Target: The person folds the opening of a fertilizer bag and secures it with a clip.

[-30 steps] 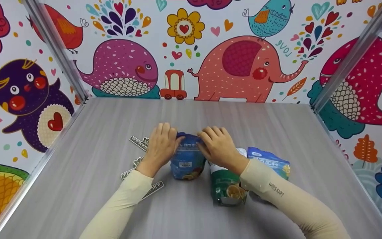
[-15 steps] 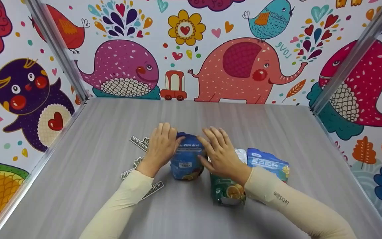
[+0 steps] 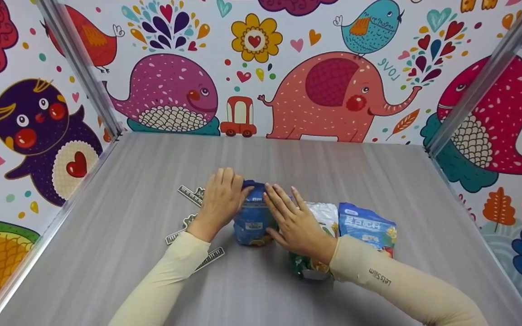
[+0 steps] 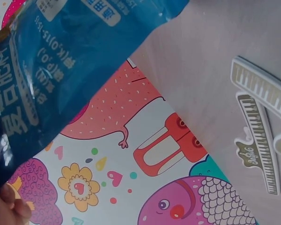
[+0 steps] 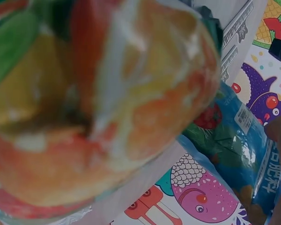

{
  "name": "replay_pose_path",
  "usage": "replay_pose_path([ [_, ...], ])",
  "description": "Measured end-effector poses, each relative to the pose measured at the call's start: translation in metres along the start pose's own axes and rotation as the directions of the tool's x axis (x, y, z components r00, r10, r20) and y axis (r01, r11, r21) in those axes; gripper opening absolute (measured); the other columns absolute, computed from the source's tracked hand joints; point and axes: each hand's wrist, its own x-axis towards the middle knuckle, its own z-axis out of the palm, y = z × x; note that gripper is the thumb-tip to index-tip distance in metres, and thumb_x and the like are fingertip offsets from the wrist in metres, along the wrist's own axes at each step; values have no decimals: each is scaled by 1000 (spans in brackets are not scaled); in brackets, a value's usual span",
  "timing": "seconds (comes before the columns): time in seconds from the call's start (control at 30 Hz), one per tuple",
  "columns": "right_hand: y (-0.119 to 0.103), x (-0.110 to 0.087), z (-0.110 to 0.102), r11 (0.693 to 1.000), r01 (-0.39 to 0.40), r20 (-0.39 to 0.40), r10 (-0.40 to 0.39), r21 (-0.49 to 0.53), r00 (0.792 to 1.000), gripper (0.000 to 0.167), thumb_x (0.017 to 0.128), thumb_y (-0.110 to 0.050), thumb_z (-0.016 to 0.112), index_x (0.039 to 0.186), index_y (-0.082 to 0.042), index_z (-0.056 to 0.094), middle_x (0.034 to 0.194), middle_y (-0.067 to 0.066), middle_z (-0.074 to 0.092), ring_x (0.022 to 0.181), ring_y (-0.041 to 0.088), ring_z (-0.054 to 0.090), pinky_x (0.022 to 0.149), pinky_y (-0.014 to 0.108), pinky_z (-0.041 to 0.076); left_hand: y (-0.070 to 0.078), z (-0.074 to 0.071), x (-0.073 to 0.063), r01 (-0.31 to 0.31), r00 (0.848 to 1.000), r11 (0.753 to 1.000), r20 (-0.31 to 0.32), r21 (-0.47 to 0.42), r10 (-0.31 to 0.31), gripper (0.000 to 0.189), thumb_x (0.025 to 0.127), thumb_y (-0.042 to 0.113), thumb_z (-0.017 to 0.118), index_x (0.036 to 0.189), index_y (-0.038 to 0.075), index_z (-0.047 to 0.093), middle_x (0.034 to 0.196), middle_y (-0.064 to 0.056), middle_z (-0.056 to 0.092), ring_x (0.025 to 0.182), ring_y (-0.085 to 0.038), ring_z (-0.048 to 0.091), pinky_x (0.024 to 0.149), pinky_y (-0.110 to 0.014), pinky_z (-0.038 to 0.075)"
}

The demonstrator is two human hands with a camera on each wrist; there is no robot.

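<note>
A blue fertilizer bag (image 3: pixel 249 228) stands upright on the table between my hands. My left hand (image 3: pixel 219 203) pinches its upper left corner, thumb toward me; in the left wrist view, the bag's printed face (image 4: pixel 75 61) slants across the top left. The right hand (image 3: pixel 299 226) lies with straight fingers against the bag's right side, covering part of it. Just right of that bag stands a green and white bag (image 3: pixel 326 215), partly hidden by my right hand. Farther right is a second blue bag (image 3: pixel 365 228), its lower part behind the sleeve.
Several keyboard-print clips lie left of the bag: an upper clip (image 3: pixel 190 195), a middle clip (image 3: pixel 176 237) and a lower clip (image 3: pixel 212 258), partly covered by the left arm. Cartoon-printed walls (image 3: pixel 243 68) border the grey table (image 3: pixel 261 156) at back and sides.
My right hand has let go of the bag's upper right corner, straightened its fingers and moved down onto the bag's right side. The left hand keeps its pinch in the same place.
</note>
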Motion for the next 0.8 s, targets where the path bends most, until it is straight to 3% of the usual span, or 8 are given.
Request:
replay_pose_path([
  [0.17,0,3,-2,1000,-5,32,5,11,999,79,101,-52,47,156,-1,23,164,16,14,151,30,12,117,53,15,-1,2,-1,10,1000,1000,-1,6,-10,41,108,39,31,96,2,42,84,-10,34,71,-24,34,57,-33,29],
  [0.33,1,8,-4,998,-2,15,1,68,1000,76,101,-47,50,155,0,25,163,16,17,150,30,18,116,51,22,-2,4,-1,22,1000,1000,12,13,-22,40,108,38,33,97,2,44,86,-11,37,72,-26,36,57,-34,31],
  [0.57,5,10,-2,989,23,-9,-22,149,1000,72,101,-42,54,155,-1,28,162,15,23,148,30,24,113,51,29,-1,2,-3,75,990,996,121,37,-79,33,99,33,61,103,3,49,88,-11,40,76,-26,39,61,-33,34],
  [0.8,4,12,0,990,18,-4,-18,142,1000,69,102,-41,52,153,0,30,158,16,29,143,31,30,111,51,30,1,1,-3,117,976,993,182,33,-121,35,97,32,63,114,4,51,93,-12,44,80,-27,40,64,-34,36],
])
